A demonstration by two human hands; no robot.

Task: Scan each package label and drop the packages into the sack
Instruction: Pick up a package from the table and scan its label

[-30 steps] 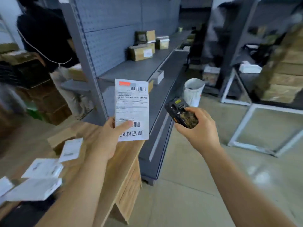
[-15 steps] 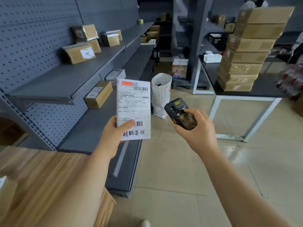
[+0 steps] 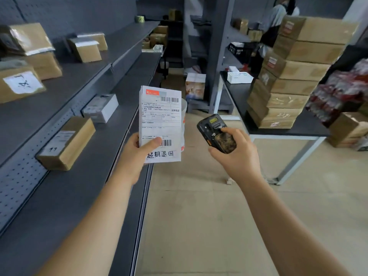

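Head view: at frame centre a flat white package (image 3: 160,124) is held upright, its printed label facing the camera, with the left hand (image 3: 137,154) clasped round its lower left corner and the thumb laid beside the lower barcode. Just to the right, a handheld scanner (image 3: 217,133) is gripped in the right hand (image 3: 235,156). A white sack (image 3: 184,110) is partly hidden behind the package. For a clean read, the scanner should be aimed at the uncovered upper barcode, with the package kept still and flat.
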